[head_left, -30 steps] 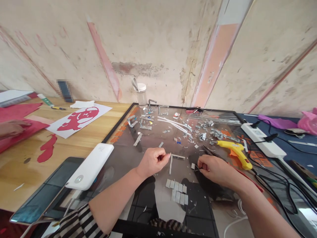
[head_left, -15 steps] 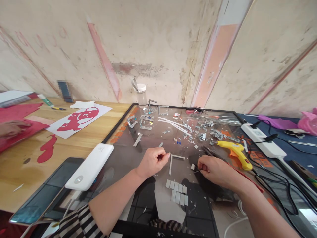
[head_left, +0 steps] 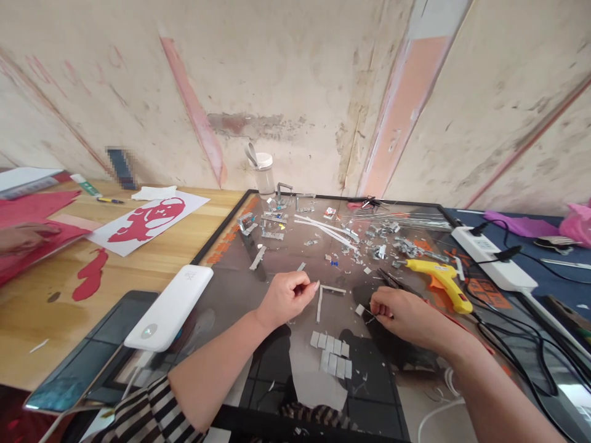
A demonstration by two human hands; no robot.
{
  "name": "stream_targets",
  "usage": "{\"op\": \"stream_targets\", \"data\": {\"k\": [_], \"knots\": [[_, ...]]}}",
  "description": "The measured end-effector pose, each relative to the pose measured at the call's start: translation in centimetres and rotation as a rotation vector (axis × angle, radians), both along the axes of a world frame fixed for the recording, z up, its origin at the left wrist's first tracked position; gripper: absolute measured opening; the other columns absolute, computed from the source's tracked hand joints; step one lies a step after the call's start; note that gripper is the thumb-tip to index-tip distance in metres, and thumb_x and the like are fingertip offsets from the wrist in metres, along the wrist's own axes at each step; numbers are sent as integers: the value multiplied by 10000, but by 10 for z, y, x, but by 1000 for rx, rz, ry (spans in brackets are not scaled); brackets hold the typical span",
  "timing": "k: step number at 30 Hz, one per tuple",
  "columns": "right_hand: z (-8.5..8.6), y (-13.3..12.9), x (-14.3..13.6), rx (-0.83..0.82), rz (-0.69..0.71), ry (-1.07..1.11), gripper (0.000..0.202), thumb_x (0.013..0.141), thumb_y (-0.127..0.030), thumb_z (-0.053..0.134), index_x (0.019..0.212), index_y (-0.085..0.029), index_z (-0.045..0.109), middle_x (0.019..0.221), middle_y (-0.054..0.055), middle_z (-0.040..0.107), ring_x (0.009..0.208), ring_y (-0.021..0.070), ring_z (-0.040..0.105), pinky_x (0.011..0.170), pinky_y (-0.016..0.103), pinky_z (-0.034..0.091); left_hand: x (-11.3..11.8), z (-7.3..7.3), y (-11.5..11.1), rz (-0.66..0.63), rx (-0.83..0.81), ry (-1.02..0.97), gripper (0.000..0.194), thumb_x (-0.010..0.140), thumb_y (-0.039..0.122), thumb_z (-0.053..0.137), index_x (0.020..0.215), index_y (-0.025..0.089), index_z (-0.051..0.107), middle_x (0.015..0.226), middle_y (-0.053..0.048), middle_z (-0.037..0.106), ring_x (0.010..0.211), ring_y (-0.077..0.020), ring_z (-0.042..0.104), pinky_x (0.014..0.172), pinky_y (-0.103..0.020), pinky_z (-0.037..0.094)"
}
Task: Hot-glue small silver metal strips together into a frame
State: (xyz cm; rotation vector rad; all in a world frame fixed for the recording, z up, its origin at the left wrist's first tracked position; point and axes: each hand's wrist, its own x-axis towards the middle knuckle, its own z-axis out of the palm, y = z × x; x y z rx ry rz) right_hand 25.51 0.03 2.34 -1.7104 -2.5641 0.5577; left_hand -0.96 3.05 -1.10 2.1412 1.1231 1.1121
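Grey, thin and squarish: seems to be the piece of the moment, this little grey square point(head_left: 359, 310), at about five o'clock from the middle of the head view, just off the fingertips of the right hand point(head_left: 399, 314). Compared with half a second ago, hardly any change: a slight turn in the square, plus a bit more of a thin strand point(head_left: 369, 314) on show between square and fingertips. Small shift across the whole view too, so probably just head movement. Doesn't look like progress, then; more like slow, fiddly handling.

Right hand state: pinching that strand, by the look of it. Left hand point(head_left: 286, 298), near six o'clock: curled up, with thumb and forefinger pressed together, just beside a grey strip point(head_left: 319, 306). Can't tell about anything tiny held in there. Look lower, around half past five, for a tidy batch of grey tiles point(head_left: 333, 363) flat on the dark tabletop point(head_left: 231, 264).

Now for writing. Not much luck, honestly. Yellow glue gun point(head_left: 443, 281) at four o'clock: maybe marked, too small to read. Orange characters point(head_left: 488, 292) between three and four: partly covered, not legible. White power bank point(head_left: 170, 307) at eight: digits lit up, too blurry to make out. Green-and-white tube point(head_left: 87, 184) at half past nine: no readable brand. Red strokes point(head_left: 117, 56) on the wall point(head_left: 277, 61), just past ten: possibly letters, possibly doodles. Over at nine, a co-worker's hand point(head_left: 28, 237) on red paper point(head_left: 69, 235).
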Motion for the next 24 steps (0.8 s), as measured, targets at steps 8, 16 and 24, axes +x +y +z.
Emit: {"op": "stream_targets", "data": {"k": [8, 16, 24], "knots": [[-3, 0, 1, -9, 10, 6, 154, 690, -96, 470, 719, -195, 584, 774, 22, 600, 676, 149, 556, 626, 257, 371, 1, 2, -1, 6, -44, -17, 201, 811, 273, 525, 643, 165, 505, 508, 59, 415, 459, -63, 345, 471, -186, 303], [2, 1, 2, -6, -17, 19, 88, 739, -186, 516, 703, -200, 595, 761, 25, 616, 668, 159, 565, 625, 267, 392, 2, -3, 2, -17, -51, 5, 89, 804, 211, 517, 836, 173, 592, 612, 22, 598, 485, -72, 460, 530, -190, 392], [-2, 6, 1, 118, -53, 115, 105, 769, -191, 494, 714, -198, 583, 724, 13, 589, 642, 144, 545, 605, 253, 403, 2, -5, 5, -17, -82, 70, 119, 776, 199, 542, 867, 178, 616, 624, 29, 609, 461, -64, 450, 516, -192, 395]]}}
